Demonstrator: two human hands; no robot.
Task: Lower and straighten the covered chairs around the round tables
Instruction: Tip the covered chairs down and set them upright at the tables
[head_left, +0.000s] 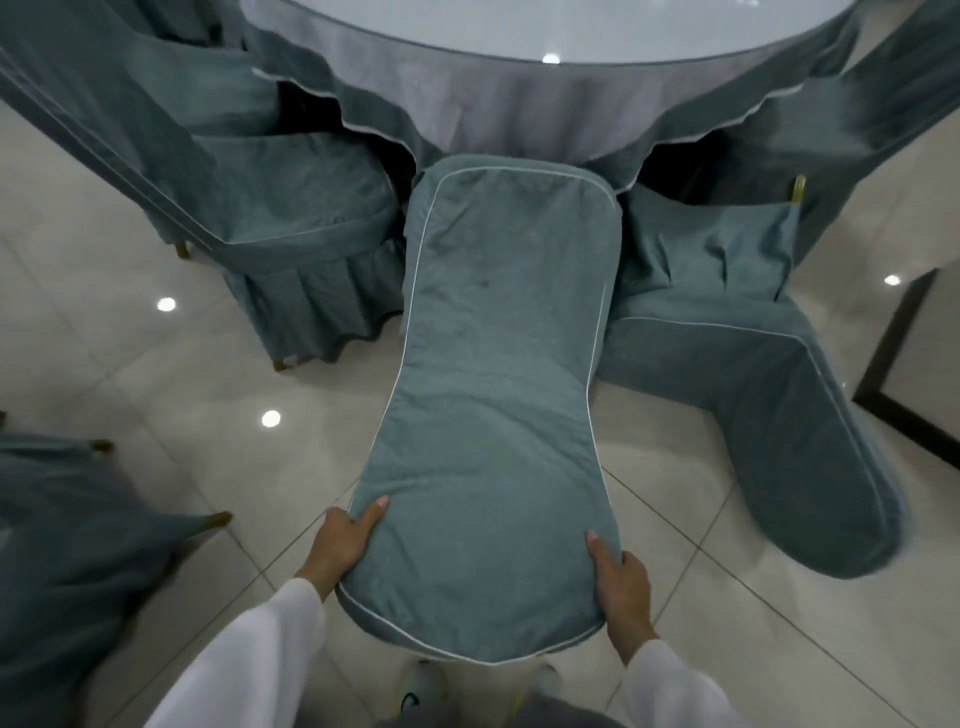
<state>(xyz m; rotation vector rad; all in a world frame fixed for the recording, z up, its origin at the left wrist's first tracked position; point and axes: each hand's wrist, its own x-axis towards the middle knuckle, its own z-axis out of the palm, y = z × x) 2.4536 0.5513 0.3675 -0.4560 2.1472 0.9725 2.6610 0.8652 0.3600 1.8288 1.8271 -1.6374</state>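
Chair (498, 395) in a blue-grey cover with white piping fills the middle of the view, tipped so that its long backrest runs from the person toward the round table (545, 31), with the far end pushed under the hanging tablecloth (498, 119). The long axis of the backrest points almost straight away from the person, only a little turned to the right at the far end. The left hand (345, 540) grips the near left edge of the backrest, thumb on top and the other fingers wrapped under the cover. The right hand (621, 571) holds the near right edge in the same way, thumb lying on the fabric. Both hands are about equally near to the body, one on each side of the top of the backrest, so the chair can be swung down and squared evenly; I judge the next move depends on keeping this axis aimed at the centre of the table. The legs of this chair are hidden, so I cannot tell whether they touch the floor (156, 364). To the right, a second tipped chair (769, 395) leans outward beside it, probably touching it. On the left, an upright chair (296, 228) stands at the table.
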